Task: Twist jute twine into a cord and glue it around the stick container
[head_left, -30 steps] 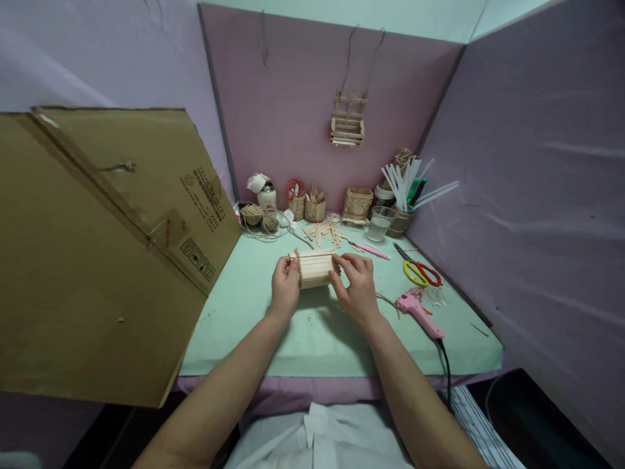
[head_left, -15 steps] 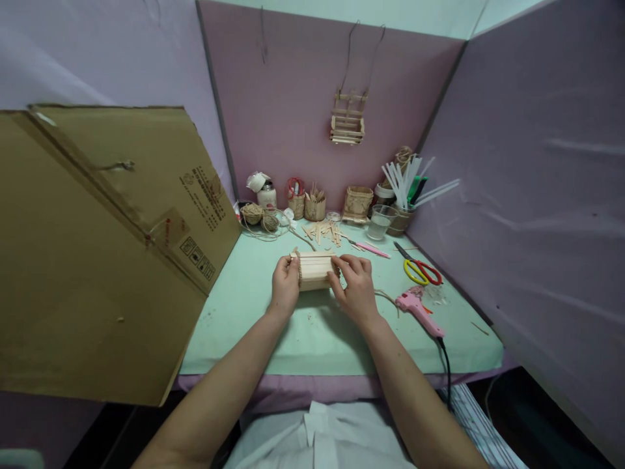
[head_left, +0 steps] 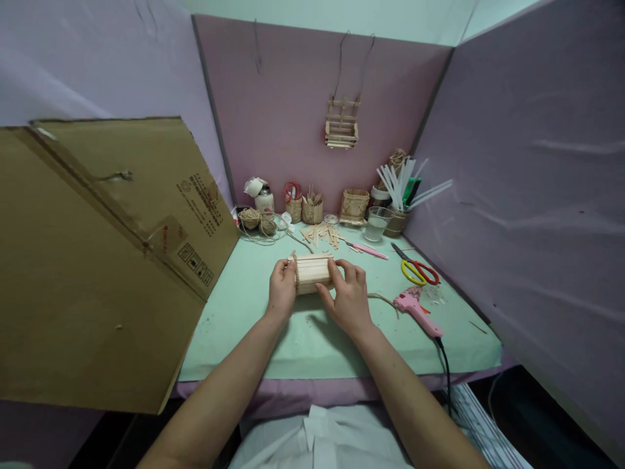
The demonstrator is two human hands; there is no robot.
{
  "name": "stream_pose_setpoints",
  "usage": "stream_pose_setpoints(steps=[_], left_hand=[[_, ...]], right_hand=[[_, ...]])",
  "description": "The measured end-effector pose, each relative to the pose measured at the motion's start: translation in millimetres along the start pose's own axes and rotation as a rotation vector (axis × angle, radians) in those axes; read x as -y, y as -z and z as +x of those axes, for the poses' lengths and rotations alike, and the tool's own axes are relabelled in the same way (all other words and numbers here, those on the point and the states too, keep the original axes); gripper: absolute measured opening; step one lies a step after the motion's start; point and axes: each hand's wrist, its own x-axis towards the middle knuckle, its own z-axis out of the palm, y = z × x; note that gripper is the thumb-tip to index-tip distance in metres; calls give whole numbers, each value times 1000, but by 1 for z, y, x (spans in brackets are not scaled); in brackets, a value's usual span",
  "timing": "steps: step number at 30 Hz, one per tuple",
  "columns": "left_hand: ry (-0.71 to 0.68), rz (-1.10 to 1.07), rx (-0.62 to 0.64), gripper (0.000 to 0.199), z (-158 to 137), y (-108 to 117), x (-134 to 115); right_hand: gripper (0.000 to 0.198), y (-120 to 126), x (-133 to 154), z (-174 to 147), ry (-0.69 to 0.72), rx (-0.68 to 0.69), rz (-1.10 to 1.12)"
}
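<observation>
A small box made of pale wooden craft sticks is held between my two hands, over the middle of the table. My left hand is closed on its left end, where a band of twine runs along the edge. At the right end, the fingers of my right hand press on the top while the thumb rests against the front side. The box's underside and right end are hidden. Twine trails on the cloth to the right of my right hand.
A pink glue gun, scissors and a pink-handled knife lie to the right. Loose craft sticks lie behind the box. Farther back stand a cup of liquid and glue sticks. Large cardboard leans left.
My right hand has shifted slightly left along the box, and its thumb has slid onto the front side. My left hand keeps its hold. The camera view has tilted a little.
</observation>
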Motion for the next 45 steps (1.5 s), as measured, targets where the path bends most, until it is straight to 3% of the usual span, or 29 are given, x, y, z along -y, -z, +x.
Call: stream_pose_setpoints(steps=[7,10,13,15,17,24,29,32,38,45], left_hand=[[-28,-86,47,30,16,4,-10],[-8,-146,109,30,31,4,-28],[54,-185,224,31,44,-1,-47],[83,-190,301,31,48,-6,-55],[116,-165,363,33,50,-11,-57],[158,22,438,31,61,-20,-34],[-181,390,131,23,56,-20,-25],[-271,540,264,25,33,-23,-30],[-137,744,442,39,2,-35,-30],[126,438,524,33,12,-33,-21]], right_hand=[[71,23,-18,15,-76,-29,267],[72,35,-37,22,-95,83,499],[100,37,-46,24,-37,219,563],[119,33,-44,22,10,220,496],[124,27,-38,19,33,170,442],[97,-4,-27,13,-59,-6,407],[86,-32,-34,9,-241,-141,331],[84,-40,-38,8,-304,-182,289],[81,-44,-35,5,-338,-158,228],[77,-41,-31,6,-344,-142,192]])
